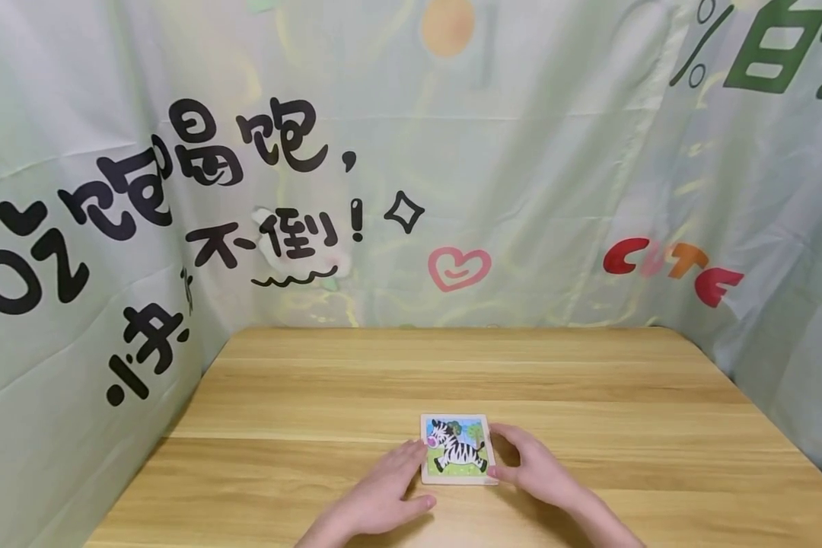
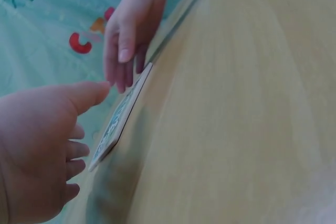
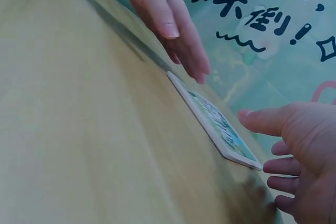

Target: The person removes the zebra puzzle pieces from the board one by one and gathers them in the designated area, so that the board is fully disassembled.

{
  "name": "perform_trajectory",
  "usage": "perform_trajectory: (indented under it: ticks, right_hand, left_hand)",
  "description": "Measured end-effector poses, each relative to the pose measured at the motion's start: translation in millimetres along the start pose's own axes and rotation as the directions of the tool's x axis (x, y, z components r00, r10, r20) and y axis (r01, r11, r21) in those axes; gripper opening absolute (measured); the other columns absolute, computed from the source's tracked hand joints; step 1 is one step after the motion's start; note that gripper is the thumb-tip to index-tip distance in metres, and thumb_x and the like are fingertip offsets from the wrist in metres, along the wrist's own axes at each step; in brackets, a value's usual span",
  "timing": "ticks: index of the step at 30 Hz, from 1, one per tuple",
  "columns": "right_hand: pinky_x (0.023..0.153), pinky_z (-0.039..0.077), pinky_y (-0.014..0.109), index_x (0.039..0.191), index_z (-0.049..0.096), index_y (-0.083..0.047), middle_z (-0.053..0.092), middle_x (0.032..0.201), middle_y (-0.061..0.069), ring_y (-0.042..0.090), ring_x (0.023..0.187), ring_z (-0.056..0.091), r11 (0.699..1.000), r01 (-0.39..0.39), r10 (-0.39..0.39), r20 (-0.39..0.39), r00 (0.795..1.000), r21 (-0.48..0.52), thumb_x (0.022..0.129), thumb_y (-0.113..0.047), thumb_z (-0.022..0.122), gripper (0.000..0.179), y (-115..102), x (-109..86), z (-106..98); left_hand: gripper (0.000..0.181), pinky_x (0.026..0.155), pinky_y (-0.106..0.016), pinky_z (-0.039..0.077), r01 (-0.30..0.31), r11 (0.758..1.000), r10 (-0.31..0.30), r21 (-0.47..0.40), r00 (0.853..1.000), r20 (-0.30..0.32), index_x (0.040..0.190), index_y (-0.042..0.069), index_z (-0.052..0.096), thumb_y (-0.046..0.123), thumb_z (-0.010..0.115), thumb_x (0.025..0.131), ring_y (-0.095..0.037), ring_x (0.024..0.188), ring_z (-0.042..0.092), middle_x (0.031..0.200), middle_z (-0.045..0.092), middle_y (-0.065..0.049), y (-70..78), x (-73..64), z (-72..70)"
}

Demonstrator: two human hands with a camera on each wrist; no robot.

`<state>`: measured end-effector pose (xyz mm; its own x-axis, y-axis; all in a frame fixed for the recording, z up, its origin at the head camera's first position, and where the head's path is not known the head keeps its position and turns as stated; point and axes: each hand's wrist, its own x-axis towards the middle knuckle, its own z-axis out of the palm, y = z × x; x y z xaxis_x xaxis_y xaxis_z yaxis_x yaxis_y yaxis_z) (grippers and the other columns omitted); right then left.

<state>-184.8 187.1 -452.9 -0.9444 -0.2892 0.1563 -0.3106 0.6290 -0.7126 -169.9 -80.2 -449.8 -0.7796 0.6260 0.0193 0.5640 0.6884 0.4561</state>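
A: And there it is, low and just right of centre in the head view: a square, pale-bordered board with a black-and-white zebra picture (image 1: 455,449), flat on the light-brown wood-grain desk (image 1: 315,396)!

B: Lovely picture, too: pink muzzle pointing left, blue sky above, green grass below. Who's on it?

A: Bare hands, one each side! The left hand (image 1: 386,489) comes from the bottom of the frame, fingertips right at the board's left edge.

B: And its grip?

A: Loose, fingers straight, thumb held away from them. Nothing grasped!

B: Over to the right hand (image 1: 537,469), then, at the board's right edge.

A: Same story: the grip is spread, thumb by the lower right corner, fingers by the upper right. Contact? Can't tell from here.

B: The left wrist view puts the board between the two hands, thin and lying down on the desk.

A: Behind it all hangs pale green cloth (image 1: 548,175), bold black lettering (image 1: 221,245) across the upper left, a pink heart outline (image 1: 460,271) near the middle, and colourful "CUTE" letters (image 1: 688,261) over on the right!
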Motion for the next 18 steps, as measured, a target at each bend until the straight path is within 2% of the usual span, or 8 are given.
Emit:
perform_trajectory:
  ticks: [3, 6, 9, 14, 18]
  right_hand:
    - [0.100, 0.030, 0.057, 0.127, 0.050, 0.006, 0.052, 0.127, 0.023, 0.043, 0.120, 0.043, 1.000, -0.031, 0.031, -0.028, 0.999, 0.002, 0.075, -0.021, 0.076, 0.065, -2, 10.0, 0]
    - [0.099, 0.034, 0.055, 0.125, 0.053, 0.004, 0.055, 0.123, 0.019, 0.039, 0.117, 0.048, 0.999, -0.034, 0.033, -0.055, 0.998, -0.010, 0.074, -0.019, 0.077, 0.061, -3, 21.3, 3]
    - [0.096, 0.039, 0.053, 0.125, 0.054, 0.002, 0.058, 0.120, 0.016, 0.036, 0.112, 0.052, 0.999, -0.013, 0.011, -0.059, 0.998, -0.035, 0.074, -0.018, 0.077, 0.059, -6, 32.8, 6]
    - [0.090, 0.044, 0.051, 0.118, 0.059, 0.001, 0.061, 0.113, 0.013, 0.032, 0.104, 0.056, 0.990, 0.088, -0.092, -0.028, 0.995, -0.110, 0.074, -0.016, 0.077, 0.051, -14, 50.5, 13]
    - [0.087, 0.045, 0.049, 0.115, 0.061, -0.001, 0.062, 0.107, 0.010, 0.028, 0.100, 0.056, 0.976, 0.152, -0.151, 0.019, 0.988, -0.158, 0.074, -0.016, 0.076, 0.046, -19, 61.4, 20]
  left_hand:
    - [0.075, 0.109, -0.047, 0.021, -0.072, 0.987, 0.072, 0.144, 0.997, 0.005, 0.144, 0.003, 0.029, 0.054, 0.042, 0.092, -0.030, 0.136, 0.023, 0.150, 0.023, -0.012, -0.6, 1.9, -0.5]
    - [0.073, 0.108, -0.049, 0.024, -0.131, 0.956, 0.130, 0.264, 0.991, 0.023, 0.144, 0.006, 0.032, 0.056, 0.040, 0.091, -0.031, 0.136, 0.025, 0.150, 0.024, -0.012, -1.2, 3.5, -0.9]
    - [0.071, 0.106, -0.050, 0.027, -0.176, 0.921, 0.170, 0.347, 0.984, 0.047, 0.143, 0.010, 0.035, 0.058, 0.039, 0.091, -0.031, 0.134, 0.028, 0.149, 0.026, -0.012, -1.6, 3.2, -1.1]
    - [0.068, 0.106, -0.047, 0.029, -0.214, 0.888, 0.188, 0.407, 0.977, 0.104, 0.142, 0.015, 0.039, 0.059, 0.041, 0.090, -0.027, 0.134, 0.031, 0.147, 0.032, -0.011, -1.5, 1.1, -0.8]
    - [0.068, 0.106, -0.045, 0.029, -0.218, 0.886, 0.179, 0.410, 0.975, 0.131, 0.142, 0.016, 0.039, 0.060, 0.040, 0.090, -0.027, 0.134, 0.030, 0.148, 0.031, -0.011, -0.2, -0.4, -0.2]
